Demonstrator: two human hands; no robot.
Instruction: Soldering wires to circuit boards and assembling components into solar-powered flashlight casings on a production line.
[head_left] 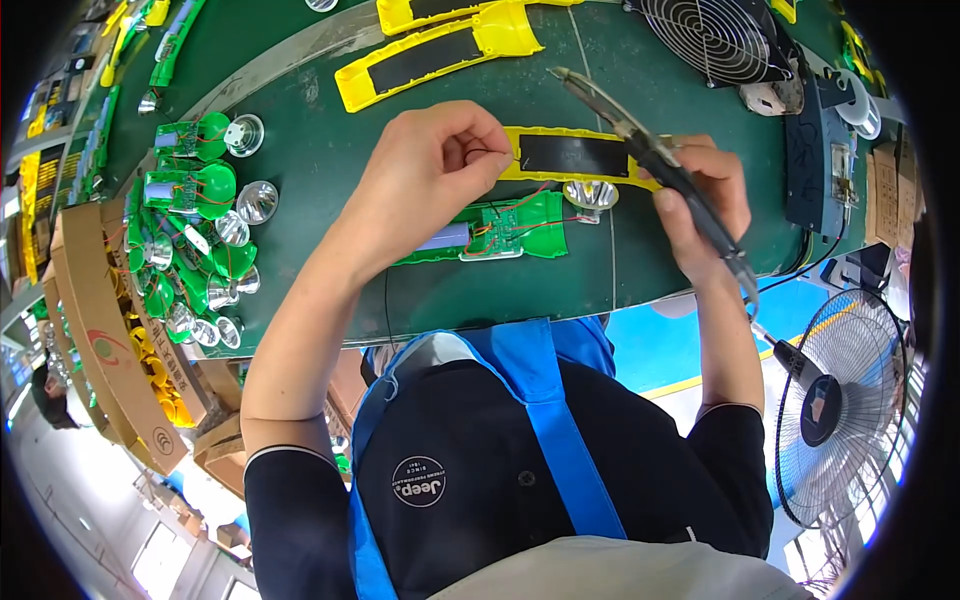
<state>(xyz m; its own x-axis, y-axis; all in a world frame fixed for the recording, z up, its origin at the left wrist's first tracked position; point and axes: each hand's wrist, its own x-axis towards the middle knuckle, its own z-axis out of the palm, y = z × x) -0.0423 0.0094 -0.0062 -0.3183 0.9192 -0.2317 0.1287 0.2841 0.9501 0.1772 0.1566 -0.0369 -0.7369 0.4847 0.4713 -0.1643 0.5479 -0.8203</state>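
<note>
My left hand [430, 165] is closed in a pinch at the left end of a yellow plastic half-casing [640, 178] with a black panel inside. A thin dark wire shows at its fingertips. My right hand [708, 190] grips a soldering iron [690, 192], its tip pointing up and left, off the casing. The right fingers are beside the casing's right end; whether they touch it is hard to tell. Just below lies a green half-casing [545, 238] with a circuit board [495, 230], red and black wires and a purple battery cell [445, 238]. A shiny reflector cup [590, 195] sits under the yellow casing.
More yellow half-casings [410, 72] lie at the far side of the green table [350, 315]. Green assemblies [190, 190] with reflectors pile up at the left, beside a cardboard box [105, 330]. A grilled fan [710, 38] and a blue-grey box unit [818, 165] stand far right.
</note>
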